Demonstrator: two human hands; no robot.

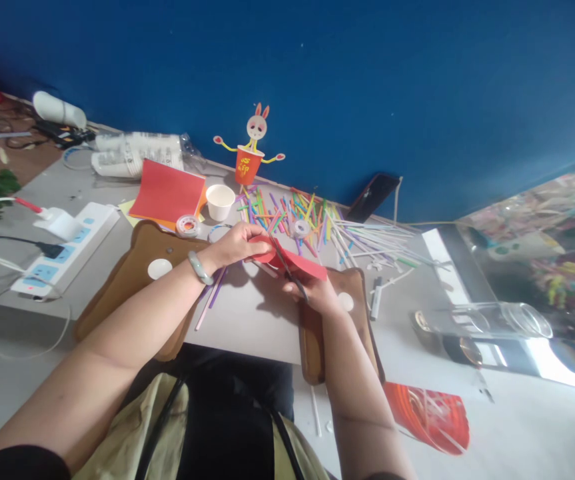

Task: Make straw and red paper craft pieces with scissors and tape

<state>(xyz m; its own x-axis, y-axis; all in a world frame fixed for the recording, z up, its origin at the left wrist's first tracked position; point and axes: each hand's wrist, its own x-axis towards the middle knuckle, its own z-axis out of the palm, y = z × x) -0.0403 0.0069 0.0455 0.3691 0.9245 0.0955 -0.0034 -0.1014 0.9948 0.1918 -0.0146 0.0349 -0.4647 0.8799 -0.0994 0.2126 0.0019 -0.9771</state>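
Observation:
My left hand (240,245) pinches the left end of a piece of red paper (304,262) above the table. Closed around the handles of a pair of scissors (284,260) is my right hand (317,293). The dark blades lie across the red paper, close to my left fingertips; whether they are apart I cannot make out. Part of the sheet spreads over my right hand and hides some of its fingers. Beyond my hands, many coloured sticks (280,213) lie heaped, with a tape roll (300,229) among them.
Brown mats (132,280) lie under my forearms. Behind stand a white paper cup (220,202) and a red cup (248,166) with a rabbit figure. Red sheets (167,191) and a power strip (67,250) are on the left. A clear bottle (487,320) lies right, above stacked red cups (432,417).

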